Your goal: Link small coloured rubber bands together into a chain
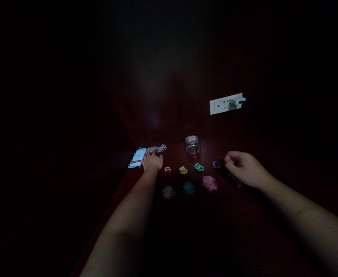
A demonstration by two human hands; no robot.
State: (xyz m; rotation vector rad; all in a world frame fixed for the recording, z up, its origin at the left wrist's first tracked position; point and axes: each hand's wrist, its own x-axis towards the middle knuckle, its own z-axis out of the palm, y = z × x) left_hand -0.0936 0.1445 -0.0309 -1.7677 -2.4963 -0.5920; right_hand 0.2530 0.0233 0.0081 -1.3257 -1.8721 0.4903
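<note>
My left hand (152,161) lies palm down at the near edge of a mixed pile of small coloured elastic bands (157,148), its fingers stretched out and apart. My right hand (242,165) hovers over the right side of the table with its fingers curled together; whatever they may hold is hidden. Close to its fingertips is a small purple group of bands (216,164). Leftward in the same row are green bands (199,167), yellow bands (183,170) and pink bands (168,169). Nearer me are piles of pale yellowish bands (168,192), blue bands (189,187) and pink thin bands (209,183).
A lit phone (138,157) lies left of my left hand. Behind the rows stands a clear lidded jar (192,146). On the wall is a white socket plate (221,105) with a plug (237,101) in it. The surroundings are very dark.
</note>
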